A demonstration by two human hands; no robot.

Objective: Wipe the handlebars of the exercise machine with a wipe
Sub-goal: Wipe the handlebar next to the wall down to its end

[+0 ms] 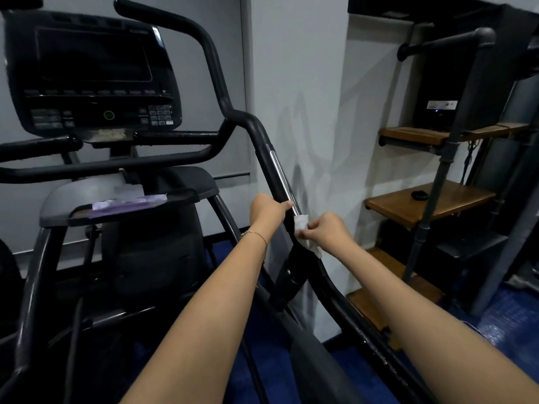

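Note:
A black handlebar [264, 141] with a silver strip runs from the console down to the lower right. My left hand [267, 211] is wrapped around this bar, thumb resting on the silver strip. Just below it, my right hand [326, 231] pinches a white wipe [303, 228] against the same bar. The wipe is folded around the bar and its loose end hangs down under my fingers. A second curved black handlebar [180, 23] rises behind the console.
The dark console [93, 71] sits at upper left, with a grey tray [96, 211] holding a purple packet [128, 204] below it. A white wall [306, 83] stands close behind the bar. Wooden pipe-frame shelves [428, 202] stand to the right. Blue floor lies below.

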